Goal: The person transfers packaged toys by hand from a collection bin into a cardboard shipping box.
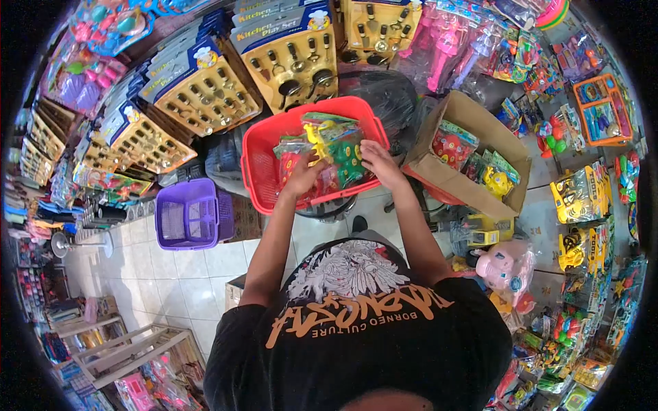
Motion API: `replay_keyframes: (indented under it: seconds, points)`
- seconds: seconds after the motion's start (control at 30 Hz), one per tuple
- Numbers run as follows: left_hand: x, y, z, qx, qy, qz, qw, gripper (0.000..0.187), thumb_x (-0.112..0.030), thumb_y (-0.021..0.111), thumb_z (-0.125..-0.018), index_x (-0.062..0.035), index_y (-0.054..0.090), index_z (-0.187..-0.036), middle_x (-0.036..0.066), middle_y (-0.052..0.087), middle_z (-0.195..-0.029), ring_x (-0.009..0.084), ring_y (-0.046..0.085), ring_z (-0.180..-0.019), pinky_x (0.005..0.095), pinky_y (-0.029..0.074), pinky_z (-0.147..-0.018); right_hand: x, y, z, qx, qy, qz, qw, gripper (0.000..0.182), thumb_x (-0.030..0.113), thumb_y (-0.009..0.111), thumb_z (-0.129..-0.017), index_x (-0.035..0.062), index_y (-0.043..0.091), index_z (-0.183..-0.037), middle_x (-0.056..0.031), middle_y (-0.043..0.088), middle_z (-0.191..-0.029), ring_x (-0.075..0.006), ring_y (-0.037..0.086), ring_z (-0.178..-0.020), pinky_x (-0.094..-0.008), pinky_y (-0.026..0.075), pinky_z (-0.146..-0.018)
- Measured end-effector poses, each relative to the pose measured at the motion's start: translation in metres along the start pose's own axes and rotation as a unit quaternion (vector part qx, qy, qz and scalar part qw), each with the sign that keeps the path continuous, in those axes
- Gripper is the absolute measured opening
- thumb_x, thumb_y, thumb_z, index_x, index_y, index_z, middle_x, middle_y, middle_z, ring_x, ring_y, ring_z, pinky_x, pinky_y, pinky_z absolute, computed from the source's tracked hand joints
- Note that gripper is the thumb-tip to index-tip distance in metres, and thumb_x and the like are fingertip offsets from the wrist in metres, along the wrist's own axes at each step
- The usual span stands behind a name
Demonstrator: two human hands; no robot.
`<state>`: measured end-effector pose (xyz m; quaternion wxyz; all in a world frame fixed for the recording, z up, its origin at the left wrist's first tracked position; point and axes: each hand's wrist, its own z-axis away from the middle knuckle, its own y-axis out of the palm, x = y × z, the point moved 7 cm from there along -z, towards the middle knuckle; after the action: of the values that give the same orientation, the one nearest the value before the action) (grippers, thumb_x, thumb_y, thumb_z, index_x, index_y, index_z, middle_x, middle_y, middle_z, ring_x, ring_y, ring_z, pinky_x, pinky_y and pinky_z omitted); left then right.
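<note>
In front of me, a red plastic basket (248, 171) holds several toys in clear bags with printed header cards. My left hand (303, 177) is inside it, its fingers bent round the lower part of a bagged yellow toy (316, 139). Just right of that lies a bagged green toy (345, 161) with coloured spots. My right hand (381, 165) reaches over the basket's right side, fingers stretched out and touching the green toy's bag. Red bagged toys (289, 163) lie under and beside my left hand.
A cardboard box (439, 171) with more bagged toys stands right of the basket. A purple basket (186, 218) is at the left. Kitchen play sets (291, 61) line the back, and hanging toy packs (582, 192) crowd the right. A pink wrapped toy (504, 266) sits near my right elbow.
</note>
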<state>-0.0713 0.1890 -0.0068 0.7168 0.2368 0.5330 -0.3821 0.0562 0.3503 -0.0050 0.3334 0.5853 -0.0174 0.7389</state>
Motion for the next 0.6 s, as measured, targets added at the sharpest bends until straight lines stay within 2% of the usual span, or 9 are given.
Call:
replay_keyframes:
  seconds: [0.03,0.13,0.17,0.2,0.27,0.3,0.43,0.53,0.6]
  points:
    - [0.03,-0.003,-0.028,-0.009,0.03,-0.031,0.999,0.072,-0.034,0.061,-0.083,0.0077,0.028,-0.131,0.019,0.051,-0.119,0.022,0.054,-0.106,0.0287,0.044,-0.084,0.002,-0.002,-0.004,-0.016,0.0,0.042,0.999,0.044,0.034,0.054,-0.088,0.0084,0.043,-0.122,-0.008,0.048,-0.12,-0.0208,0.043,-0.115,-0.0397,0.039,-0.091]
    - [-0.015,0.019,-0.014,-0.002,-0.017,-0.079,0.997,0.077,-0.035,0.064,-0.08,0.007,0.026,-0.132,0.018,0.057,-0.111,0.0239,0.059,-0.097,0.0291,0.046,-0.082,-0.003,-0.005,-0.022,-0.027,0.032,0.089,0.995,0.045,0.028,0.057,-0.087,0.0076,0.043,-0.124,-0.0061,0.045,-0.122,-0.0159,0.043,-0.112,-0.0333,0.033,-0.093]
    - [-0.016,0.02,-0.015,-0.061,0.01,-0.063,0.996,0.066,-0.036,0.066,-0.078,0.0062,0.041,-0.123,0.016,0.063,-0.094,0.024,0.063,-0.083,0.0304,0.048,-0.076,-0.01,-0.007,-0.032,-0.015,0.017,0.128,0.991,0.047,0.028,0.057,-0.087,0.0052,0.041,-0.125,-0.0077,0.045,-0.122,-0.0165,0.043,-0.112,-0.0309,0.034,-0.093]
    - [-0.002,0.018,-0.026,-0.063,0.009,-0.065,0.996,0.066,-0.036,0.066,-0.078,0.0062,0.041,-0.123,0.016,0.063,-0.094,0.024,0.063,-0.083,0.0304,0.048,-0.076,-0.012,-0.004,-0.038,-0.002,0.002,0.168,0.986,0.049,0.028,0.057,-0.087,0.0028,0.04,-0.126,-0.0093,0.045,-0.122,-0.017,0.044,-0.112,-0.0286,0.034,-0.093]
    - [0.01,0.014,-0.044,-0.074,0.041,-0.206,0.975,0.045,-0.033,0.066,-0.078,0.0047,0.056,-0.1,0.017,0.064,-0.081,0.0226,0.063,-0.074,0.0332,0.048,-0.065,-0.015,-0.002,-0.047,-0.01,0.007,0.178,0.984,0.048,0.021,0.055,-0.088,-0.0011,0.037,-0.127,-0.0124,0.044,-0.122,-0.0184,0.043,-0.112,-0.0266,0.035,-0.093]
    - [0.005,0.015,-0.045,-0.094,0.106,-0.201,0.969,0.033,-0.029,0.066,-0.077,0.0037,0.059,-0.08,0.017,0.062,-0.07,0.0227,0.062,-0.063,0.0365,0.045,-0.056,-0.013,0.0,-0.049,-0.02,-0.006,0.169,0.985,0.048,0.02,0.056,-0.086,0.0009,0.038,-0.126,-0.0136,0.047,-0.12,-0.0201,0.046,-0.109,-0.0294,0.037,-0.09]
    - [-0.015,0.016,-0.032,-0.125,0.106,-0.214,0.963,0.032,-0.027,0.066,-0.076,0.0034,0.058,-0.078,0.018,0.06,-0.069,0.0247,0.058,-0.056,0.0363,0.043,-0.052,-0.019,-0.003,-0.066,-0.029,-0.064,0.169,0.983,0.046,0.017,0.056,-0.085,0.0031,0.038,-0.124,-0.0153,0.047,-0.121,-0.0219,0.046,-0.11,-0.0321,0.039,-0.089]
    - [-0.022,0.02,-0.025,-0.136,0.122,-0.215,0.959,0.027,-0.024,0.063,-0.081,0.0028,0.058,-0.079,0.012,0.061,-0.065,0.0185,0.055,-0.052,0.0321,0.043,-0.05,-0.011,-0.004,-0.065,-0.039,-0.084,0.16,0.983,0.048,0.016,0.059,-0.084,0.0033,0.036,-0.124,-0.0147,0.044,-0.122,-0.0221,0.044,-0.112,-0.0324,0.038,-0.09]
    - [-0.033,0.021,-0.013,-0.164,0.11,0.004,0.98,0.022,-0.02,0.058,-0.086,0.0018,0.06,-0.083,0.004,0.059,-0.066,0.0096,0.051,-0.055,0.0276,0.042,-0.05,0.002,0.005,-0.056,-0.038,-0.081,0.137,0.987,0.051,0.016,0.061,-0.083,0.0035,0.034,-0.125,-0.0144,0.043,-0.122,-0.0224,0.043,-0.114,-0.0329,0.038,-0.091]
